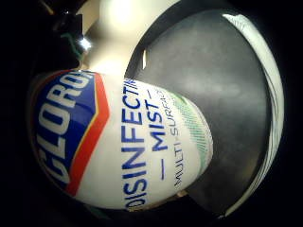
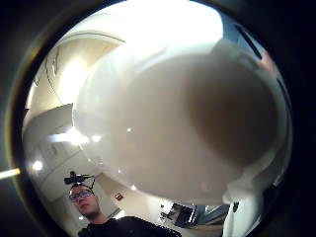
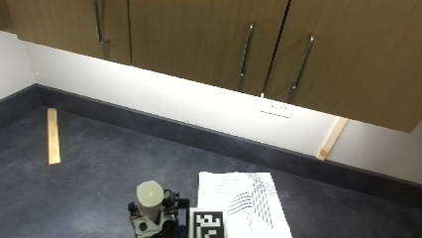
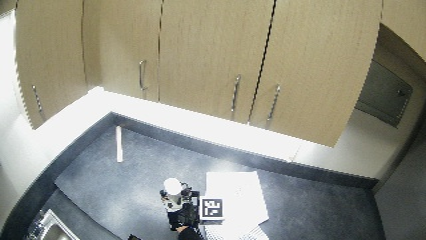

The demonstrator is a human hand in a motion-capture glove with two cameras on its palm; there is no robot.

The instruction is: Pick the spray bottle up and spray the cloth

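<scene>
The spray bottle (image 1: 128,146) lies closest of all — its white body with the blue and red label fills the little finger side palm view, and its pale rounded top fills the thumb side view. In the outside view the bottle stands upright near the front edge of the dark worktop (image 3: 92,168), with the gloved right hand (image 3: 161,223) around its lower part; only a small part of the hand shows there. The grip seems clamped on the bottle, since the label sits so near the palm, though the single fingers cannot be made out. If the bottle is already off the worktop or still on it, I cannot tell.

The white cloth (image 3: 244,203), with thin dark lines on it, lies flat just beside the bottle, also at the front edge.

I judge the step in hand is the picking up. The next move calls for turning the nozzle toward the cloth — then pressing the head.
</scene>
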